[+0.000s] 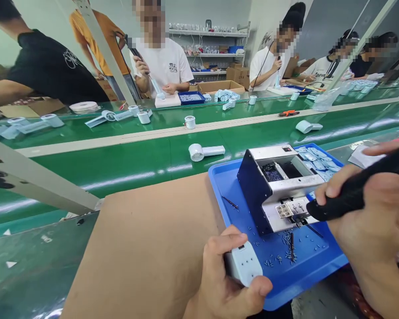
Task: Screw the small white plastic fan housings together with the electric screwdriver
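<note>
My left hand (226,279) is closed around a pale blue plastic handle part (245,263) at the near edge of the blue tray (226,186). My right hand (369,212) grips a black electric screwdriver (355,188). Its tip rests at the outlet of the screw feeder machine (275,186), a blue and silver box standing in the tray. Loose small screws (279,257) lie scattered on the tray floor in front of the feeder. Pale blue parts (319,161) are piled at the tray's far right corner.
A brown cardboard mat (146,239) covers the bench to my left. Beyond runs a green conveyor belt (119,164) carrying a white handheld fan (204,151) and other parts. Several other people work across the belt, with shelves and cartons behind them.
</note>
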Demonstrator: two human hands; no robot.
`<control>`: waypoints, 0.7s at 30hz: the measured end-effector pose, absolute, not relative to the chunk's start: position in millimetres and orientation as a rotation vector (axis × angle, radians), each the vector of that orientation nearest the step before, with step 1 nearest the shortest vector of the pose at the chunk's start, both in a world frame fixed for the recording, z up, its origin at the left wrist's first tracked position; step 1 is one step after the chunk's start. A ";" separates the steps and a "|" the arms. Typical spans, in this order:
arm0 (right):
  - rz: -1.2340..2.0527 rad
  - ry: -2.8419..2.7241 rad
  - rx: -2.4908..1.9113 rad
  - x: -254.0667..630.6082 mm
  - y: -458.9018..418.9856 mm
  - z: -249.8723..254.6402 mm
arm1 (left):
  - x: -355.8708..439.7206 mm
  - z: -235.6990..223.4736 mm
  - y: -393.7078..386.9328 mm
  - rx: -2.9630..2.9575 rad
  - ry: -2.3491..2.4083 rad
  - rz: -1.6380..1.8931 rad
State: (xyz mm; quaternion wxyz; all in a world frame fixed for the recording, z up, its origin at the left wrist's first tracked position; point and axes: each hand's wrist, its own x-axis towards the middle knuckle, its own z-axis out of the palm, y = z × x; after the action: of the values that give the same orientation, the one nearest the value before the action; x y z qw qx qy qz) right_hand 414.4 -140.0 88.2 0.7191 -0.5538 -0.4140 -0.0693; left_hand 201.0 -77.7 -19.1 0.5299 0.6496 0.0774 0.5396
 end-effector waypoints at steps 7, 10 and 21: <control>-0.212 -1.087 -1.061 436.9 -130.7 77.5 | 204.0 -20.0 -76.8 1.573 0.152 1.311; -0.290 -1.088 -1.089 435.9 -132.1 85.3 | 202.2 -16.2 -76.8 1.606 0.173 1.288; -0.198 -1.092 -1.072 426.7 -132.2 91.8 | 197.1 -7.7 -75.5 1.662 0.220 1.254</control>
State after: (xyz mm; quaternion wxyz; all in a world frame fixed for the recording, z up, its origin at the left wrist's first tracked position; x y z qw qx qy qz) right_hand 426.7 -132.2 91.8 0.7171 -0.4842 -0.4933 -0.0894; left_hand 197.1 -75.5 -7.7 0.5003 0.6873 0.0909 0.5188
